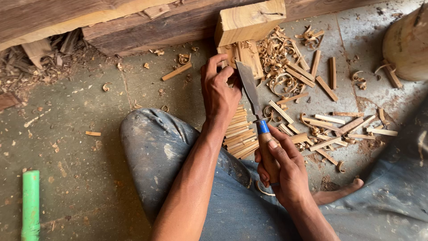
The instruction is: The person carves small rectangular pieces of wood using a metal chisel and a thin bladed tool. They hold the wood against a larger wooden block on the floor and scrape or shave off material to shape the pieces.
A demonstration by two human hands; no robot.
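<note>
My right hand (285,172) grips the wooden handle of a knife (255,105) with a blue collar and a long grey blade pointing away from me. My left hand (218,89) pinches a small wood piece (235,81) against a pale wood block (248,38), right beside the blade's tip; my fingers hide most of the piece. Below the left hand lies a neat row of thin cut wood slips (240,131) on the floor.
Curled shavings (278,56) and loose wood strips (339,127) litter the concrete floor to the right. Heavy timber beams (133,22) run along the top. A rounded log (408,42) stands at the top right, a green tube (30,203) at the bottom left. My jeans-clad knee (156,147) is in front.
</note>
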